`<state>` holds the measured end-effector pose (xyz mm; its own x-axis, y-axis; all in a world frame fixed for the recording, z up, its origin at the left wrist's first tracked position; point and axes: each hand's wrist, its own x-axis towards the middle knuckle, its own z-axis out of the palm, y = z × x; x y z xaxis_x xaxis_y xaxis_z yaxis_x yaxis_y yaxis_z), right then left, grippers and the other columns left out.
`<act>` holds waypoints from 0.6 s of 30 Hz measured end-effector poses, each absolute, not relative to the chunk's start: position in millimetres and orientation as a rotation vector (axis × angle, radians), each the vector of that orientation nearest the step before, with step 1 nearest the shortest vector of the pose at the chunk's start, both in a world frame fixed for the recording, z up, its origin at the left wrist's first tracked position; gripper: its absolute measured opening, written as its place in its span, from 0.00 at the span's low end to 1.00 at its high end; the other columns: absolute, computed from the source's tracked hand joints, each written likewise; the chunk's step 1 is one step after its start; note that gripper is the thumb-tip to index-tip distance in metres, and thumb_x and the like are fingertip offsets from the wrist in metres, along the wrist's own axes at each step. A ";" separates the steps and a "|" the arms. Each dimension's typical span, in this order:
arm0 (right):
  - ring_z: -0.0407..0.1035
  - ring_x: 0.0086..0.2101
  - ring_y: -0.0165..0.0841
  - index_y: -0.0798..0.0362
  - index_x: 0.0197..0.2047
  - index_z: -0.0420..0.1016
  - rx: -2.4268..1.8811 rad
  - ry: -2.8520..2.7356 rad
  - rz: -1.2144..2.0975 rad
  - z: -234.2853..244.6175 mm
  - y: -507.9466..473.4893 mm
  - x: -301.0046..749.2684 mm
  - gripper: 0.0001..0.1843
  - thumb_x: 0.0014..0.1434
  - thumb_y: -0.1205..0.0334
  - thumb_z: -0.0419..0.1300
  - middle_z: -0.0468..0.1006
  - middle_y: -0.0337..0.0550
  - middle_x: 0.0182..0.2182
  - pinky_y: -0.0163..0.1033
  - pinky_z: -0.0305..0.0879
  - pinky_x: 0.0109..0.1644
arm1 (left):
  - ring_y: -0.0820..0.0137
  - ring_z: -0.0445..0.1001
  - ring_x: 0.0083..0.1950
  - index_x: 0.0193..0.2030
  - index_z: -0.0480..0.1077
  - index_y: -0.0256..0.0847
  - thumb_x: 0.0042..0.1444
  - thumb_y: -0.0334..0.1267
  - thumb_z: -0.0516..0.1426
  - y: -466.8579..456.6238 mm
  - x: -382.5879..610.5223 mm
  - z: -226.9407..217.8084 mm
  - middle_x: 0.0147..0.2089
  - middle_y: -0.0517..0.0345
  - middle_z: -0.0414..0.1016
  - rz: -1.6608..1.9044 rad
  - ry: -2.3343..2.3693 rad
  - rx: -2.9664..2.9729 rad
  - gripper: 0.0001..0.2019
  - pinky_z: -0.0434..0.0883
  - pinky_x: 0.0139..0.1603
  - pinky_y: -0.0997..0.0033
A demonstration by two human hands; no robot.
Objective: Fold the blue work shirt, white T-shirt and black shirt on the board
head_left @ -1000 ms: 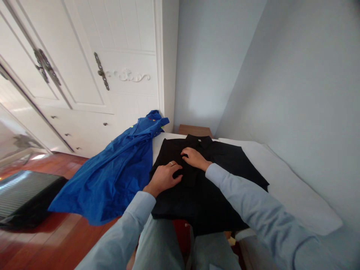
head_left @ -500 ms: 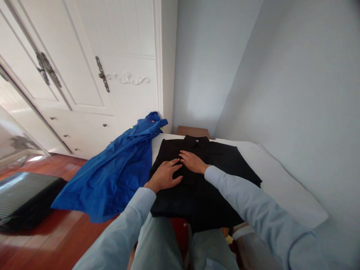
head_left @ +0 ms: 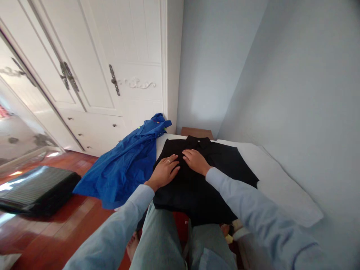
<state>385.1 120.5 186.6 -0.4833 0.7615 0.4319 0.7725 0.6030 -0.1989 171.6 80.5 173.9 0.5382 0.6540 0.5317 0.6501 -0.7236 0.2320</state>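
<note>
A black collared shirt [head_left: 197,195] lies spread over a white padded board, its collar at the far end and its lower edge hanging over my knees. My left hand [head_left: 165,170] rests flat on the left half of the shirt, fingers extended and a ring on one of them. Just below the collar, my right hand [head_left: 195,161] lies on the cloth with its fingers stretched out. The fingertips of both hands are close together but apart. Left of the black shirt, a blue garment [head_left: 123,165] drapes off the board toward the floor.
The white board [head_left: 281,180] runs along the wall to the right. A brown wooden piece [head_left: 197,132] stands behind the collar. At the back left is a white wardrobe [head_left: 137,45]. A dark ridged suitcase [head_left: 39,189] lies on the red wooden floor [head_left: 70,236].
My left hand has slid a little to the left and away from the right hand. The right hand has shifted slightly. My view has turned a little to the left.
</note>
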 end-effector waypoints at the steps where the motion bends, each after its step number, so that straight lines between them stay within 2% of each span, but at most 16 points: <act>1: 0.71 0.54 0.43 0.57 0.53 0.77 -1.178 -2.234 0.051 189.4 105.9 386.8 0.15 0.68 0.63 0.53 0.79 0.56 0.52 0.50 0.63 0.63 | 0.60 0.68 0.65 0.51 0.75 0.41 0.67 0.40 0.51 67.8 170.7 175.6 0.61 0.46 0.73 1.169 1.215 2.655 0.14 0.66 0.64 0.57; 5: 0.76 0.43 0.37 0.50 0.44 0.80 -0.966 -1.894 0.569 182.6 23.0 399.8 0.15 0.69 0.54 0.54 0.83 0.45 0.40 0.42 0.71 0.50 | 0.63 0.75 0.52 0.44 0.75 0.40 0.66 0.36 0.52 10.3 173.9 161.9 0.48 0.49 0.78 1.950 1.453 2.012 0.10 0.71 0.54 0.60; 8: 0.76 0.34 0.35 0.50 0.40 0.81 -0.959 -1.713 0.910 154.1 -41.9 415.6 0.15 0.68 0.51 0.56 0.82 0.43 0.33 0.39 0.72 0.41 | 0.65 0.75 0.46 0.40 0.74 0.39 0.65 0.36 0.52 -22.4 178.9 121.6 0.40 0.52 0.76 2.173 1.635 1.553 0.10 0.71 0.50 0.61; 10: 0.75 0.32 0.35 0.51 0.36 0.82 -1.047 -1.584 1.045 126.7 -74.8 429.3 0.18 0.65 0.48 0.58 0.81 0.44 0.30 0.38 0.71 0.38 | 0.64 0.74 0.45 0.38 0.74 0.39 0.64 0.38 0.52 -35.7 180.6 85.7 0.40 0.52 0.76 2.089 1.719 1.407 0.10 0.70 0.51 0.60; 13: 0.74 0.29 0.34 0.52 0.33 0.81 -1.242 -1.206 1.058 82.0 -106.2 455.5 0.19 0.59 0.43 0.63 0.80 0.43 0.27 0.38 0.71 0.35 | 0.60 0.74 0.46 0.39 0.74 0.39 0.59 0.41 0.53 -45.7 178.7 35.6 0.40 0.50 0.76 1.845 1.879 1.216 0.11 0.71 0.49 0.58; 15: 0.73 0.28 0.33 0.52 0.34 0.81 -1.325 -0.911 0.996 54.5 -118.2 475.2 0.21 0.54 0.41 0.66 0.80 0.42 0.27 0.37 0.71 0.33 | 0.58 0.75 0.47 0.41 0.73 0.38 0.56 0.41 0.54 -46.8 173.9 12.1 0.43 0.46 0.76 1.701 1.946 1.147 0.12 0.73 0.46 0.58; 18: 0.73 0.29 0.33 0.52 0.35 0.80 -1.369 -0.562 0.823 20.8 -126.6 503.0 0.23 0.48 0.40 0.70 0.80 0.42 0.29 0.37 0.72 0.34 | 0.54 0.74 0.54 0.50 0.70 0.37 0.52 0.40 0.58 -40.3 163.7 -6.6 0.50 0.42 0.75 1.404 1.927 1.174 0.18 0.72 0.51 0.55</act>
